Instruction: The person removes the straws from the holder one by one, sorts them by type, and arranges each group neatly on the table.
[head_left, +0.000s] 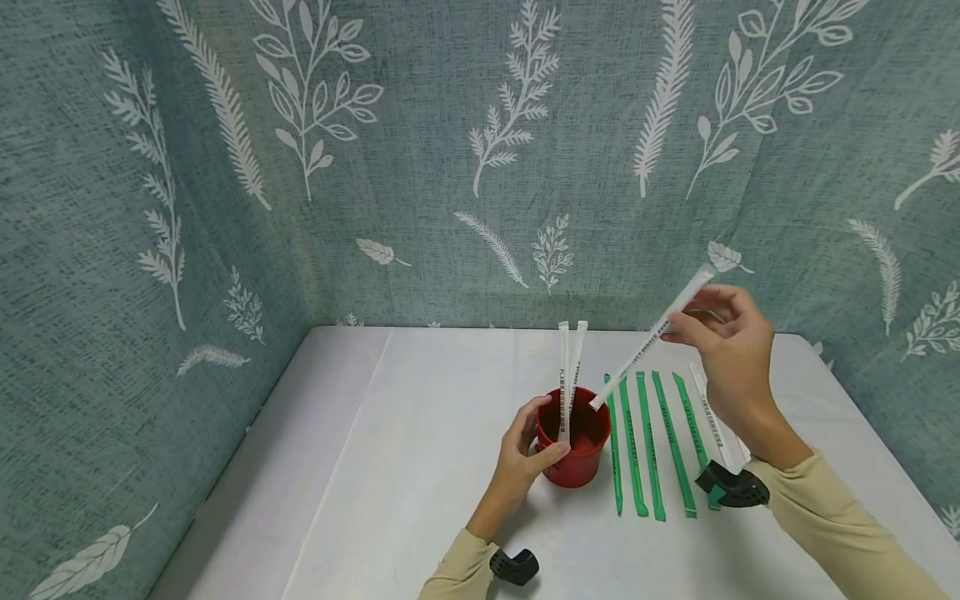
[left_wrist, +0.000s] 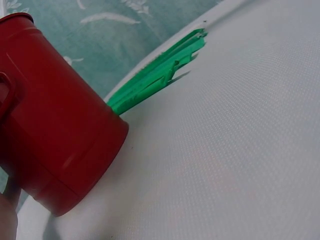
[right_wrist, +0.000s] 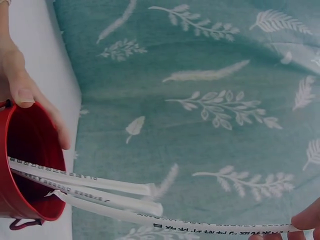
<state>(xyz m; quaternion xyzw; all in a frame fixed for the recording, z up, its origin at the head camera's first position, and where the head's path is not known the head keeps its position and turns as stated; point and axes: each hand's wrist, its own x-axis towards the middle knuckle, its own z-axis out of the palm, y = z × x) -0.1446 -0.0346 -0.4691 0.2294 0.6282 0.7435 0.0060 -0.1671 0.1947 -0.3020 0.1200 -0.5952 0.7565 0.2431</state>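
Note:
The left hand (head_left: 517,454) grips a small red metal bucket (head_left: 573,473) that stands on the table, its thumb at the rim. Two white paper-wrapped straws (head_left: 564,367) with dark printing lean inside, their upper ends sticking out. Between thumb and fingers, the right hand (head_left: 738,358) pinches another white wrapped straw (head_left: 660,327) near its upper end. That straw slants down to the left, and its lower tip is at the bucket's mouth, as the right wrist view also shows. In the left wrist view, the bucket (left_wrist: 60,115) fills the left side, with only a bit of hand visible.
Several green wrapped straws (head_left: 648,450) lie in a row right of the bucket. Beyond them, white wrapped straws (head_left: 712,408) lie partly hidden under the right forearm. A white cloth covers the table (head_left: 390,467); a leaf-patterned green curtain (head_left: 420,167) hangs behind and beside it.

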